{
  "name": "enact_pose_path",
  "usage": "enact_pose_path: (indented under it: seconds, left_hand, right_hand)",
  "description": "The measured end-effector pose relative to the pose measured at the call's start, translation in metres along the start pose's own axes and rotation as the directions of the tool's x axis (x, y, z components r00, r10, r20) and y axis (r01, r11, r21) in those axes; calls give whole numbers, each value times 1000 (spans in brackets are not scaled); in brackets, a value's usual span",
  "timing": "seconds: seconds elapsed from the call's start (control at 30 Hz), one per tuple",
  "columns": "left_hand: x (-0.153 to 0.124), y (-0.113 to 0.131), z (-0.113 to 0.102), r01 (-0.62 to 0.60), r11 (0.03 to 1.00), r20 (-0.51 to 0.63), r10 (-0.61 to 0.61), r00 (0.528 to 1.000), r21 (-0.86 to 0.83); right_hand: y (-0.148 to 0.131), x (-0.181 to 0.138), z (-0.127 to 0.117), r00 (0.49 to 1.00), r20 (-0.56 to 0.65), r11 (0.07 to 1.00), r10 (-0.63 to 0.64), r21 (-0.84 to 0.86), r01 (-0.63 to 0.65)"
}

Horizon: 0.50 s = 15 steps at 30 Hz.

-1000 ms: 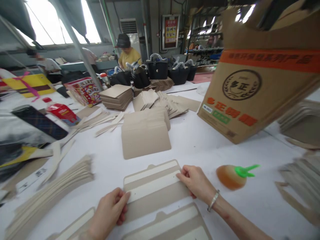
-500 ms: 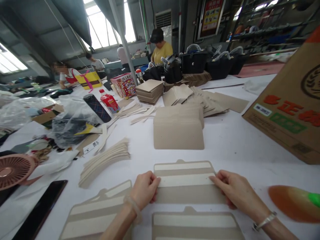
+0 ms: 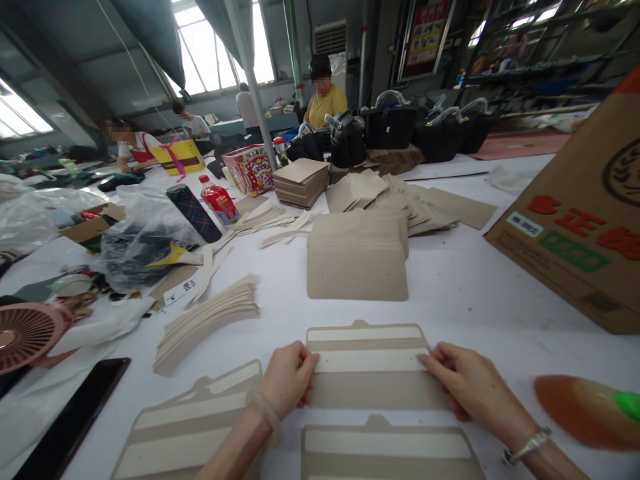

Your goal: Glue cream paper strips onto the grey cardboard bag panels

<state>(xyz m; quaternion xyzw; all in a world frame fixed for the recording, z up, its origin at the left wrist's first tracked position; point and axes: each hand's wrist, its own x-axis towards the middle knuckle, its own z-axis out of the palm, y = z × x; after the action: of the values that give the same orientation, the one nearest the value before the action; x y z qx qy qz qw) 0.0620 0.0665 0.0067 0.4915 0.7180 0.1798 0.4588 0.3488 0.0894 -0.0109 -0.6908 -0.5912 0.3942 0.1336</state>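
A pale strip (image 3: pixel 367 361) lies across a beige bag-shaped panel (image 3: pixel 375 392) with a small tab on its top edge. My left hand (image 3: pixel 289 375) is closed, pinching the strip's left end between thumb and fingers. At the right end, my right hand (image 3: pixel 463 375) pinches the same strip. Another pale strip (image 3: pixel 365 335) runs along the panel's top. Closer to me lies a similar panel with a strip (image 3: pixel 395 441), cut off by the lower edge. A further panel (image 3: pixel 170 430) with strips is at the left, partly behind my left forearm.
Beyond my hands are a fanned stack of beige panels (image 3: pixel 357 267) and a bundle of pale strips (image 3: pixel 210 320). A phone (image 3: pixel 83 413) and pink fan (image 3: pixel 30 339) lie left. A carton (image 3: pixel 575 247) and an orange-brown object (image 3: pixel 580 410) stand right. A co-worker (image 3: pixel 325 100) sits behind black bags (image 3: pixel 390 127).
The camera view has shifted very slightly. My hands stay at the strip's two ends, and the strip and panel look the same.
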Motion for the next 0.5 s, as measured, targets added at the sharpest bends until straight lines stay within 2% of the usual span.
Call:
enact_pose_path:
  seconds: [0.5]
  left_hand:
    - [1, -2, 0, -21, 998, -6, 22, 1000, 61]
  right_hand:
    - [-2, -1, 2, 1000, -28, 999, 1, 43, 0]
